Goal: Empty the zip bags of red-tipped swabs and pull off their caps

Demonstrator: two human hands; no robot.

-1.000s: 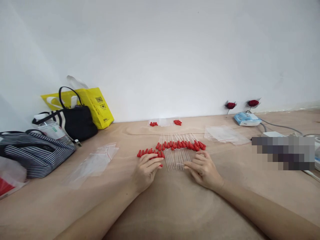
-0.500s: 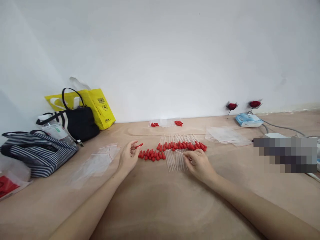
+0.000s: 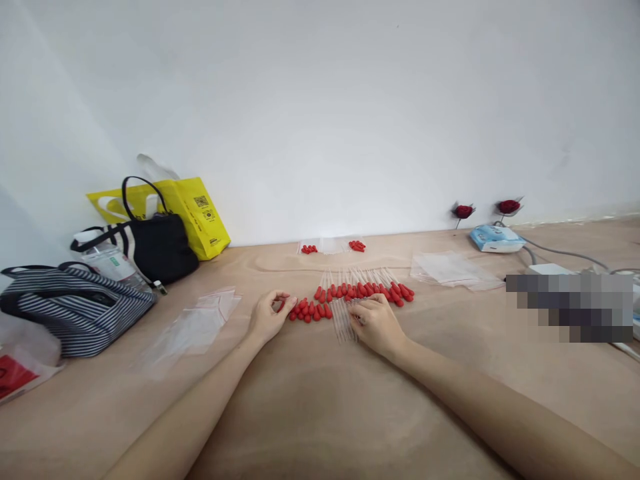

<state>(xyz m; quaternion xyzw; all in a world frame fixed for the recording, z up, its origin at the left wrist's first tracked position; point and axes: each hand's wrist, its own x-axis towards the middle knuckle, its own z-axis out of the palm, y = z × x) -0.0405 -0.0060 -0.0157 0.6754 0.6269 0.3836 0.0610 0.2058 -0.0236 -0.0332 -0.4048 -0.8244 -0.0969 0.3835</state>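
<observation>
We see the left hand (image 3: 270,315) resting on the desk (image 3: 320,400) at the left end of a loose cluster of red caps (image 3: 311,311). Its fingers are curled in narrow, thumb and forefinger tips nearly meeting, and we cannot tell whether a cap sits between them. The right hand (image 3: 376,323) lies just right of the cluster. Its fingers are bent down onto a fan of clear tubes (image 3: 342,319), and we cannot tell if one is pinched.

Just behind both hands runs a row of red-capped droppers (image 3: 373,291), their glass stems pointing toward the wall (image 3: 320,120). Near the wall edge sit two small red piles (image 3: 309,249), well apart from the hands.

To the left we find a clear plastic bag (image 3: 193,327) lying flat near the left hand. Beyond it a striped bag (image 3: 75,307), a black handbag (image 3: 160,245) and a yellow bag (image 3: 203,213) crowd the left corner. To the right a flat stack of clear bags (image 3: 453,269) lies near the droppers, with a blue device (image 3: 494,238) and its cable (image 3: 560,251) farther off.

The near half of the desk, under both forearms, is bare wood.
</observation>
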